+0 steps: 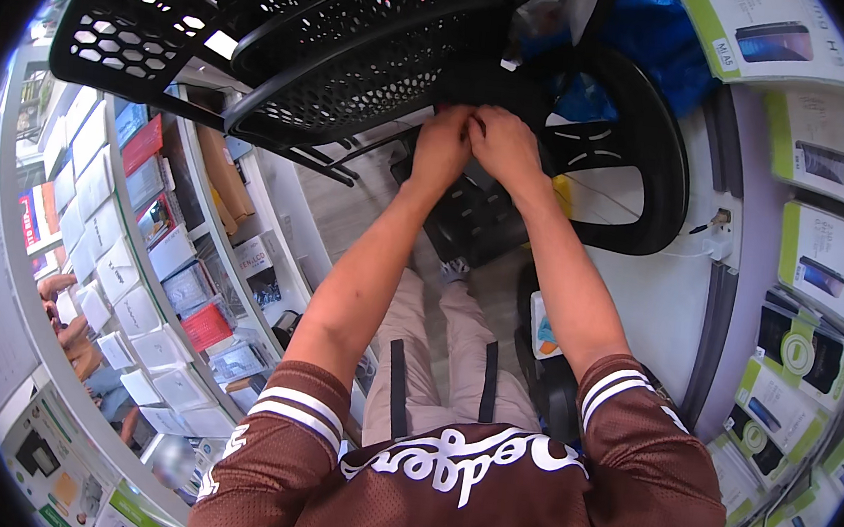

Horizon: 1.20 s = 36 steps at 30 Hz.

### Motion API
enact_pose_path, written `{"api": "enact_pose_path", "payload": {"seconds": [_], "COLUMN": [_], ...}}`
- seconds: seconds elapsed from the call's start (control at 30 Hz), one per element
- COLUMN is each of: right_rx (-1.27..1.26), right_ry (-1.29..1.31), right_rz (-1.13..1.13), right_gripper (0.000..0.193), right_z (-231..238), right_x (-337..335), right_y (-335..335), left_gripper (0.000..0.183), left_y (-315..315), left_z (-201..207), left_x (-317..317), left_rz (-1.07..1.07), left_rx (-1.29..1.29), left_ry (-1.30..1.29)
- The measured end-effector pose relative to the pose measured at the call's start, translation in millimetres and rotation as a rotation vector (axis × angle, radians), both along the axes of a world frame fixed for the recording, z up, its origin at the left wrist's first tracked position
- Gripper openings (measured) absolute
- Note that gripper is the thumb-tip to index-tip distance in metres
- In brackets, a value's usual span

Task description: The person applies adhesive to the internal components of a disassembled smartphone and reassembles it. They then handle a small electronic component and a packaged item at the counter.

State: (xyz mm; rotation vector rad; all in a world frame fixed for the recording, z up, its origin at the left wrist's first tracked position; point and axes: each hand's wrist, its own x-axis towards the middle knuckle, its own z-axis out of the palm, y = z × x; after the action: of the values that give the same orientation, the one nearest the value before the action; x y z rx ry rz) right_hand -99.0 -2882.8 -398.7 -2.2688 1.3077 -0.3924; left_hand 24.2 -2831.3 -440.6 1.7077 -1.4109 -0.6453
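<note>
Your left hand (442, 150) and right hand (504, 148) meet at the black chair part (502, 90), upper centre — can't tell your grip, fingertips hidden — seemingly two-handed handling, calling for coordinated pressure.

From my remote station I see a pale display case (298, 215) at the frame's left, its shelves bearing rows of white boxes (118, 269), a red box (206, 327) and brown cardboard (225, 181). Grey floor (348, 219) shows near centre, a shoe (456, 268) resting on it.
</note>
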Motion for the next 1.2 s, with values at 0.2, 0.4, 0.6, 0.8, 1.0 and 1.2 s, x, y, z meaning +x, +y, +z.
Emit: {"api": "enact_pose_path", "payload": {"seconds": [0.2,0.4,0.6,0.8,1.0,1.2], "right_rx": [0.009,0.194,0.178,0.211,0.136,0.403], "right_ry": [-0.12,0.094,0.138,0.141,0.368,0.09], "right_rz": [-0.172,-0.281,-0.268,-0.06,-0.053,-0.114], "right_gripper": [0.019,0.023,0.034,0.032,0.022,0.025], "right_z": [-13,-13,-16,-26,-92,-17], "right_x": [-36,-39,-39,-31,11,-8], "right_y": [14,27,18,14,-5,9], "left_gripper": [0.02,0.018,0.032,0.059,0.065,0.052], "left_y": [-8,-5,8,7,5,2], "left_z": [-13,-26,-1,9,16,16], "left_x": [32,28,29,41,31,41], "left_rz": [0.207,0.386,-0.244,-0.351,-0.343,-0.182], "left_rx": [0.15,0.065,0.034,0.196,0.286,0.193], "left_ry": [0.224,0.035,-0.469,-0.536,-0.453,-0.207]}}
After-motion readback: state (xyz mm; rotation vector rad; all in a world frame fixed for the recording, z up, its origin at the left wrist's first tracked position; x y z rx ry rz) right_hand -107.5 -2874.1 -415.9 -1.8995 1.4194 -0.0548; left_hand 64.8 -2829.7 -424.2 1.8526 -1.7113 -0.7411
